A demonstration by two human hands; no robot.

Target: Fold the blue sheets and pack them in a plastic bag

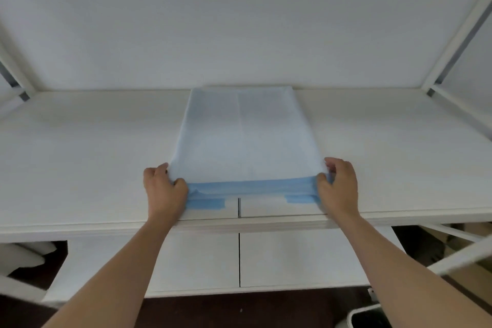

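Both forearms enter from the bottom edge and reach forward over the front of the white surface. Left hand holds the near left corner of the blue sheet: thumb on top, fingers curled round the edge, so the grip is closed on the fabric. Right hand holds the near right corner in the same manner, thumb pressed on the upper layer and fingers wrapped behind the edge; that grip is likewise closed on the sheet.

Sheet position: lying lengthwise on the middle of the surface, running from the hands away to the rear edge by the white back wall. Its upper face appears pale, almost white-blue, with a faint crease down the centre. Along the near edge a band of stronger blue shows beneath the pale layer, indicating more than one layer; the exact number cannot be told.

Two strips of blue tape lie on the surface just in front of the sheet, one beside each hand. A thin dark seam divides the front of the surface between them.

Below the surface, white panels face the camera. White frame bars rise at the right. A white bin rim shows at lower right.
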